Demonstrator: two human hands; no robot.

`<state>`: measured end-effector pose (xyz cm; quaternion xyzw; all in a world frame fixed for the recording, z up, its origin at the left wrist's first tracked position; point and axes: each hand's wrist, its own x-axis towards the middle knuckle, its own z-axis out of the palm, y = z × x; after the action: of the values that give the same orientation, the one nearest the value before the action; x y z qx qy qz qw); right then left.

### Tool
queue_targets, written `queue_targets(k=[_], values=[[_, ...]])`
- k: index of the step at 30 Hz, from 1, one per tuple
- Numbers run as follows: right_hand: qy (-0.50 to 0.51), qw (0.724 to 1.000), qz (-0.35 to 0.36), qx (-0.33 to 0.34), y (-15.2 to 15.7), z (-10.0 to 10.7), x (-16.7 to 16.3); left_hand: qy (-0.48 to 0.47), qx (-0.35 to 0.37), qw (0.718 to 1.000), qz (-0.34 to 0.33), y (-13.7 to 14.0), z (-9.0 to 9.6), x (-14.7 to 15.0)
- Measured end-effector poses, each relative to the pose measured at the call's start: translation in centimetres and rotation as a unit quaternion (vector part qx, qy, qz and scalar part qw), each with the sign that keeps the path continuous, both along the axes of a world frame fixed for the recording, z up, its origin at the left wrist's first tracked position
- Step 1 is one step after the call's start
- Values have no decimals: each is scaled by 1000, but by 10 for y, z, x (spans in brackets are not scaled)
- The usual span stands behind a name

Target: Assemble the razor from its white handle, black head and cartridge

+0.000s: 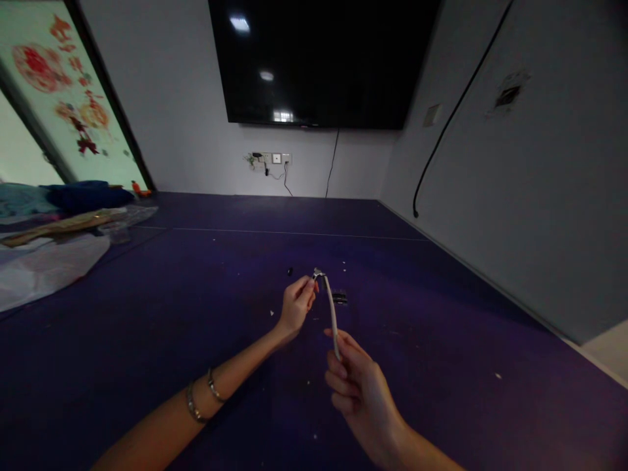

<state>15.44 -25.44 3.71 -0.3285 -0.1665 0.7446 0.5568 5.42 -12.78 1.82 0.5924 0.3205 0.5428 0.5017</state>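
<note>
A narrow white strap [332, 314] stands roughly upright between my two hands, curving over at its top into a shiny metal piece [318, 273]. My left hand [296, 304] is closed, pinching that metal piece between thumb and fingers. Lower and to the right, my right hand [360, 386] is closed on the strap's lower end. Whether the metal piece is a buckle or a clasp is too small to tell. Just behind the strap lies a small dark flat item [340, 297] on the purple surface. Beyond my left hand rests a tiny black piece [290, 271].
The purple surface [220, 281] carries several small white scraps. Clear plastic, cardboard [63, 226] and blue cloth [88, 195] are piled at the left. A large television [324, 65] hangs on the back wall above sockets [276, 158]. A black cable [454, 118] dangles along the right wall.
</note>
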Motion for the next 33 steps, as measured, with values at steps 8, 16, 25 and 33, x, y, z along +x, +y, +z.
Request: queue_targets(k=[8, 16, 25, 33], values=[[-4, 1000, -20, 19, 9, -4, 0, 7, 12, 1000, 1, -2, 0, 0], [6, 999, -29, 29, 11, -1, 3, -3, 7, 1000, 6, -1, -2, -1], [11, 1000, -14, 17, 5, -10, -2, -10, 1, 1000, 25, -1, -3, -3], [10, 999, -15, 37, 7, -3, -1, -19, 7, 1000, 4, -6, -5, 2]])
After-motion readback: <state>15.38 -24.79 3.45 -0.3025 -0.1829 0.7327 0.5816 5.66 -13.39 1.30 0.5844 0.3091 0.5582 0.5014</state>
